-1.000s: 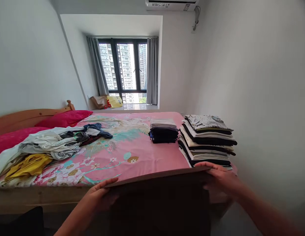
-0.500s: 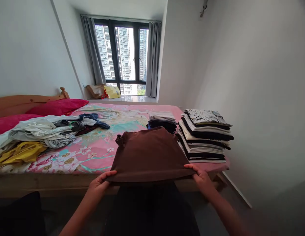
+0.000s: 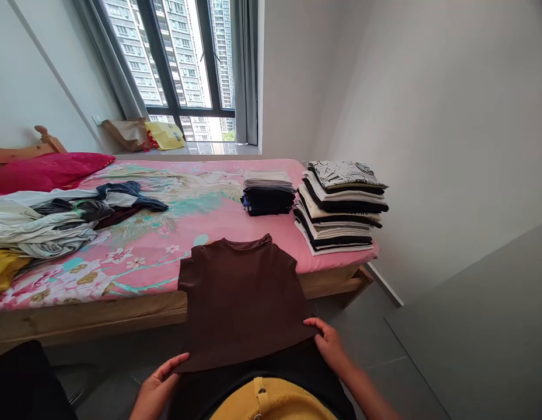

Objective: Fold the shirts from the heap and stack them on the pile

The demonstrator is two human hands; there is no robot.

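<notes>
A dark brown short-sleeved T-shirt (image 3: 247,297) is spread out in front of me, its neckline and sleeves at the bed's edge and its hem towards my body. My left hand (image 3: 159,382) pinches the hem's left corner between thumb and fingers. At the right corner of the same hem, my right hand (image 3: 327,341) has a like pinch. The lower part of the shirt lies over my dark-clothed lap. Something yellow with a loop and a small metal stud (image 3: 271,402) shows at my waist.
On the bed (image 3: 200,233) stand a tall pile of folded clothes (image 3: 341,216) and a smaller folded pile (image 3: 268,195). Loose clothes (image 3: 56,224) lie heaped at the left. A black object (image 3: 23,379), perhaps a chair, is at the lower left. Bags (image 3: 130,134) rest on the windowsill.
The shirt has come down and towards me, now lying flatter with neckline and sleeves showing. Both hands moved lower, keeping the hem corners. My view has tilted down and turned right.
</notes>
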